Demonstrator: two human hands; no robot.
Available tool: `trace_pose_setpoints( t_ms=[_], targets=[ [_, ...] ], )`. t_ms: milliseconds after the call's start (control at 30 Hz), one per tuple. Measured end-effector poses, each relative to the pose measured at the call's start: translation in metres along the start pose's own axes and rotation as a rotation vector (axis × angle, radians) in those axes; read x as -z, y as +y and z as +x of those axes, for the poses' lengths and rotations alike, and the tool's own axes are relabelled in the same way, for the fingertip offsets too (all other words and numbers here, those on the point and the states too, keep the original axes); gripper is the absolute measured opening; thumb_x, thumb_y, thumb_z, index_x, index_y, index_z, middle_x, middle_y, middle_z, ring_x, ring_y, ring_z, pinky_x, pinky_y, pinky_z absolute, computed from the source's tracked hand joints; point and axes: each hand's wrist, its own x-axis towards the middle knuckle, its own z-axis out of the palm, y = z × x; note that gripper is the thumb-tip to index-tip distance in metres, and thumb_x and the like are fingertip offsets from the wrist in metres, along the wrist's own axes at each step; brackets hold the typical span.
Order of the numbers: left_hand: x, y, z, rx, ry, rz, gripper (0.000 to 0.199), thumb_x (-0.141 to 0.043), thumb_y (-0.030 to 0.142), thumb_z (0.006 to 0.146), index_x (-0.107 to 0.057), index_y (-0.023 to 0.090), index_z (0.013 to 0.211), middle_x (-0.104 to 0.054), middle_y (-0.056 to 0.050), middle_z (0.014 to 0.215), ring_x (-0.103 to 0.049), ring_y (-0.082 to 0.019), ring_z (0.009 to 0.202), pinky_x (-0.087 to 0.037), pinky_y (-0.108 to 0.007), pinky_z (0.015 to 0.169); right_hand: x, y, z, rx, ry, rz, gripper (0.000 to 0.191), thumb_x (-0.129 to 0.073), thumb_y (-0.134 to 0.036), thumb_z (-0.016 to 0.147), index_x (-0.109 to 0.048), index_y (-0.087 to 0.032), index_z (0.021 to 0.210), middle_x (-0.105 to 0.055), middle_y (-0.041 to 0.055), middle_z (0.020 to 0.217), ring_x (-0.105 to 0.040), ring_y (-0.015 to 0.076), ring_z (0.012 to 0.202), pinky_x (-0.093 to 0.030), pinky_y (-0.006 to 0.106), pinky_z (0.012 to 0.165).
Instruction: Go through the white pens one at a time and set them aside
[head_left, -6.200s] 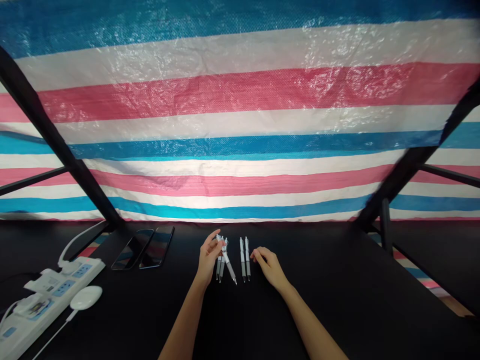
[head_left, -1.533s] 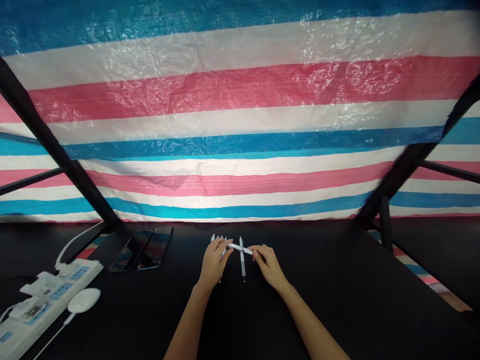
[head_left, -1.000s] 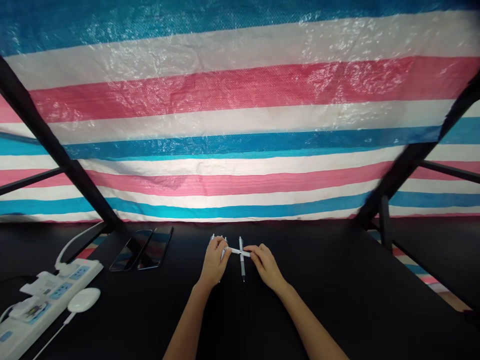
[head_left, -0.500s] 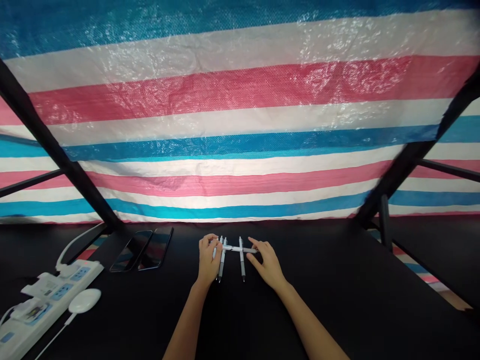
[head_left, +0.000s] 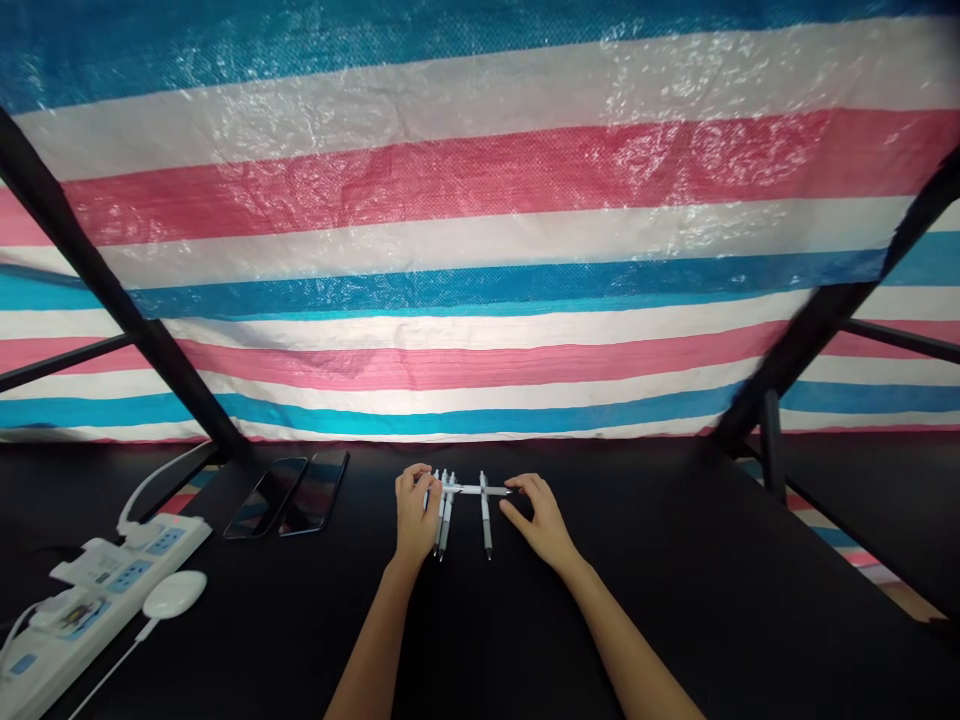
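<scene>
Several white-and-grey click pens lie on the black table. A crosswise pen (head_left: 471,490) rests over the others, its grey tip pointing right. A single upright-pointing pen (head_left: 486,520) passes under its right half, and a close group of pens (head_left: 447,525) lies under its left end. My left hand (head_left: 414,520) is curled at the left of this group, a pen showing between its thumb and fingers; its grip is partly hidden. My right hand (head_left: 546,525) has thumb and forefinger apart, the forefinger at the crosswise pen's tip and nothing gripped.
Two dark phones (head_left: 266,497) lie side by side at the left. Nearer stand a white power strip (head_left: 112,590) with plugs and a round white charger (head_left: 174,595) on a cable. Black frame bars (head_left: 184,385) and a striped plastic sheet (head_left: 480,300) rise behind the table.
The crosswise pen now lies more level, its right end slightly raised in view. My right thumb and fingers have drawn slightly back from its tip. My left hand has barely moved.
</scene>
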Motion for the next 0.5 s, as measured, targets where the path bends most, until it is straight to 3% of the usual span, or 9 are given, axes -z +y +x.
trace_pose_setpoints(
  t_ms=[167,300,400,500],
  targets=[
    [0.0001,0.0001,-0.0008,-0.013,-0.027,-0.002,0.024,-0.039,0.028,0.089,-0.057,0.019,0.075,-0.054,-0.009,0.101,-0.049,-0.023,0.095,-0.043,-0.039,0.083,-0.0027,0.0031,0.0014,-0.016,-0.111,-0.034,0.041,-0.029,-0.032,0.097,-0.056,-0.021,0.069,-0.058,0.0042,0.079,-0.053,0.0188,0.076,-0.043,0.034,0.073],
    [0.0007,-0.0010,-0.0002,-0.005,-0.014,0.002,0.024,-0.039,0.028,0.089,-0.056,0.019,0.075,-0.054,-0.009,0.099,-0.049,-0.022,0.094,-0.043,-0.038,0.082,-0.0045,0.0058,0.0002,0.019,-0.079,0.056,0.021,-0.043,-0.036,0.092,-0.058,-0.021,0.087,-0.058,0.0053,0.089,-0.054,0.0196,0.083,-0.044,0.034,0.077],
    [0.0005,-0.0007,-0.0001,-0.010,-0.006,0.004,0.024,-0.039,0.028,0.090,-0.056,0.019,0.074,-0.054,-0.009,0.098,-0.049,-0.022,0.093,-0.043,-0.037,0.082,-0.0038,0.0045,-0.0011,0.018,-0.055,0.076,0.027,-0.053,-0.038,0.086,-0.055,-0.021,0.107,-0.058,0.0061,0.096,-0.054,0.0202,0.086,-0.045,0.034,0.079],
    [0.0000,0.0007,-0.0009,-0.026,-0.018,0.005,0.024,-0.039,0.027,0.090,-0.057,0.019,0.075,-0.054,-0.009,0.099,-0.049,-0.022,0.092,-0.043,-0.037,0.081,-0.0029,0.0019,-0.0002,-0.012,-0.073,0.030,0.022,-0.044,-0.036,0.091,-0.059,-0.022,0.101,-0.060,0.0051,0.093,-0.054,0.0200,0.086,-0.043,0.035,0.080]
  ],
)
